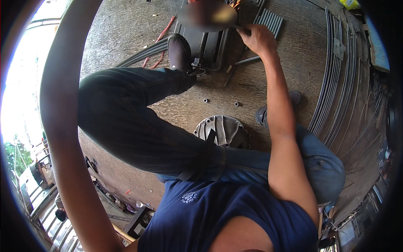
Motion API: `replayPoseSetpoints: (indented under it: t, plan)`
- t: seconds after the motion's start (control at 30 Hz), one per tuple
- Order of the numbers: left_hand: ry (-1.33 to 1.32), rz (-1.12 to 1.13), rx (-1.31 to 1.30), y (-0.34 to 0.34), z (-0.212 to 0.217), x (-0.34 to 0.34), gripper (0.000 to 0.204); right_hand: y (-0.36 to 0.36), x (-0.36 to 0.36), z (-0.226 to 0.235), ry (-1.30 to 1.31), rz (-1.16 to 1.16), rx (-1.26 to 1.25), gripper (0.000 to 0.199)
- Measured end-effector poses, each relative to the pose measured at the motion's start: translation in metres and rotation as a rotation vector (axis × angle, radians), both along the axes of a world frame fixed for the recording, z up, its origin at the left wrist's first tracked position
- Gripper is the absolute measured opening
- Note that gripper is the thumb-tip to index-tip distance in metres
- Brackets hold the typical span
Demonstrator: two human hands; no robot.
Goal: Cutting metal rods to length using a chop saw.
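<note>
- The right hand (258, 40) is stretched forward and curled around a thin grey metal rod (247, 60) that slants down from under the palm toward the floor; the fingers are clenched on it.
- The rod lies just to the right of a dark metal housing (210, 46), the landmark here, which stands on the rough floor (252, 88) ahead of the person.
- The person's left shoe (178, 51) is planted against the left edge of the housing, with the dark-trousered left leg (126, 113) bent across in front of it.
- The left arm (63, 126) rises along the left rim of the view; its hand is out of the frame, so whether it grips anything cannot be told.
- Beyond the housing on its right, a bundle of grey ribbed bars (270, 21) lies just past the right hand.
- Nearer the person than the housing, two small nuts (221, 102) lie on the floor, and nearer still is a round ribbed cast cover (222, 130), partly hidden by the knee.
- To the left of the housing run red cables (161, 35) and dark curved strips.
- Well to the right of the housing, long curved metal strips (336, 84) lie stacked side by side.
- The right shoe (262, 115) is between the cast cover and those strips.
</note>
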State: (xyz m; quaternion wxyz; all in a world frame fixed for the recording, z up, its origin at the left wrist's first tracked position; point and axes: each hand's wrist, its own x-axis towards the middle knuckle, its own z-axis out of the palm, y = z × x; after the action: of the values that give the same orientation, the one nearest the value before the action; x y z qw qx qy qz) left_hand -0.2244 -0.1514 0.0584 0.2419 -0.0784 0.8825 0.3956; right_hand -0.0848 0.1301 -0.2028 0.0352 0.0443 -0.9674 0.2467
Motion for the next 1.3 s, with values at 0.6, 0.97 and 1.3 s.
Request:
replayPoseSetpoints:
  t: [0.6,0.97,1.3]
  plan:
    - [0.059,-0.003,0.001,0.004,0.001,0.009,0.033,-0.004,0.007,0.007,-0.110,0.078,-0.189,0.033]
    - [-0.004,0.041,-0.012,0.004,0.005,0.012,0.032,-0.005,0.007,-0.001,-0.001,-0.007,-0.036,0.030]
    - [-0.031,0.026,0.100,0.000,0.000,0.011,0.034,-0.005,0.007,-0.012,0.075,0.013,-0.076,0.038]
